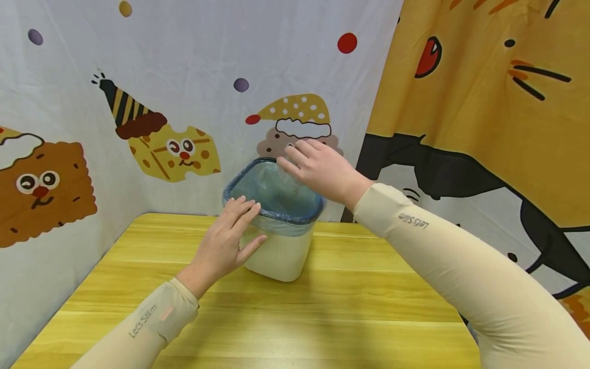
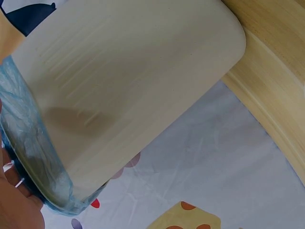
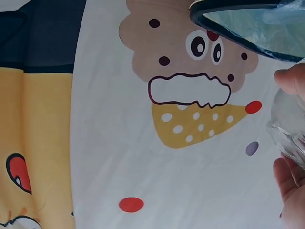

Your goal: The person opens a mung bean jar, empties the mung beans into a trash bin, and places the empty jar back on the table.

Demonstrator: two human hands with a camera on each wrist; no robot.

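Observation:
A white trash can (image 1: pixel 276 256) stands on the table, lined with a translucent blue bag (image 1: pixel 288 229) folded over its dark rim. At the near left rim, my left hand (image 1: pixel 226 233) rests with its fingers straight and thumb spread. My right hand (image 1: pixel 322 171) is raised over the far right side of the opening. It grips a clear, rounded plastic container (image 3: pixel 287 126) between thumb and fingers, as the right wrist view shows; its exact kind I cannot tell. Most of this container is hidden by the hand in the head view.
The wood-grain table (image 1: pixel 276 323) carries the can near its back edge. Behind it hangs a white cloth (image 1: pixel 193 61) with cartoon food prints. A yellow curtain (image 1: pixel 461 113) with cartoon animals covers the right side.

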